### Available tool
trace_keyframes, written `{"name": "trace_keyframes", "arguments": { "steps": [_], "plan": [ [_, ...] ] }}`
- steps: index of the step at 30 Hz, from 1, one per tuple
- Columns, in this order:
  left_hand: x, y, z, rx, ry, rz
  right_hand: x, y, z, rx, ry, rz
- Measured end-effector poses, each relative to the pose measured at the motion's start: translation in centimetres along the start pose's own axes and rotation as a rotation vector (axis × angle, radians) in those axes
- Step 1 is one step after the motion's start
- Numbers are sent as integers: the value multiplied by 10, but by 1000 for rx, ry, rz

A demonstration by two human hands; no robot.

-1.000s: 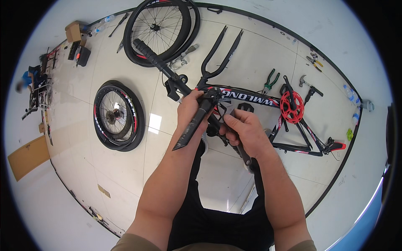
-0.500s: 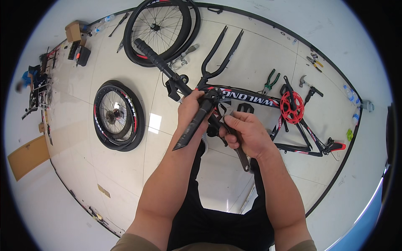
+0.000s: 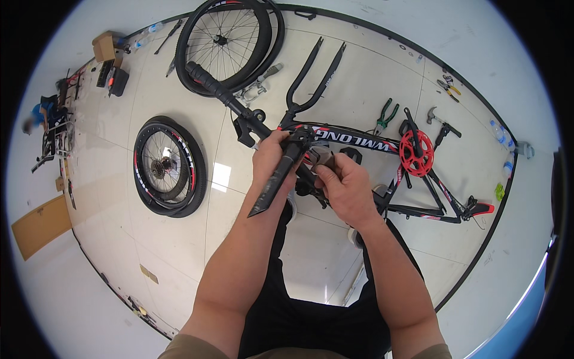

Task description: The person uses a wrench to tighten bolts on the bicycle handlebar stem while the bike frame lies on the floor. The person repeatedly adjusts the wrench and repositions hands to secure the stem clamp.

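My left hand (image 3: 268,157) is closed around the black handlebar (image 3: 257,124) close to its stem, holding the bar up off the floor. The stem's long black tube (image 3: 276,184) points toward me, slanting down to an angled cut end. Beside the clamp, my right hand (image 3: 348,186) is closed on a grey wrench (image 3: 323,157), whose head shows at my fingertips near the stem clamp. Its handle is hidden by the hand. A black and red bicycle frame (image 3: 353,136) with its fork (image 3: 294,96) lies on the floor beyond both hands.
Wheels lie at the left (image 3: 197,158) and at the top (image 3: 261,66). Green-handled pliers (image 3: 387,116), a hammer (image 3: 442,122) and yellow-handled pliers (image 3: 449,88) lie right of the fork. A box (image 3: 104,46) stands far left, near a person in blue (image 3: 39,113).
My right hand has turned and risen slightly, so the wrench handle that pointed down toward me is now out of sight. The handlebar's far end has shifted slightly left.
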State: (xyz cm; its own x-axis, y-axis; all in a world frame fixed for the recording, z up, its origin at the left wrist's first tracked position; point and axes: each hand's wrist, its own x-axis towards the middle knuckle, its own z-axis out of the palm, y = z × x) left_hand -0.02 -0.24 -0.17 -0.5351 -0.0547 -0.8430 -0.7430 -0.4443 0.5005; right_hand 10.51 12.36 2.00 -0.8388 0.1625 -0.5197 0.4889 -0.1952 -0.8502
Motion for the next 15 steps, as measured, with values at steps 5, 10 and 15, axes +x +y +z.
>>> {"name": "trace_keyframes", "arguments": {
  "steps": [5, 10, 15],
  "plan": [
    [1, 1, 0, -28, -2, 8, -3, 3, 5, -62, 71, -102],
    [3, 1, -3, -11, -13, 4, 0, 2, 4, 21, -6, 34],
    [-2, 1, 1, -24, -10, 16, -3, 4, 6, -76, 68, -70]
  ]
}}
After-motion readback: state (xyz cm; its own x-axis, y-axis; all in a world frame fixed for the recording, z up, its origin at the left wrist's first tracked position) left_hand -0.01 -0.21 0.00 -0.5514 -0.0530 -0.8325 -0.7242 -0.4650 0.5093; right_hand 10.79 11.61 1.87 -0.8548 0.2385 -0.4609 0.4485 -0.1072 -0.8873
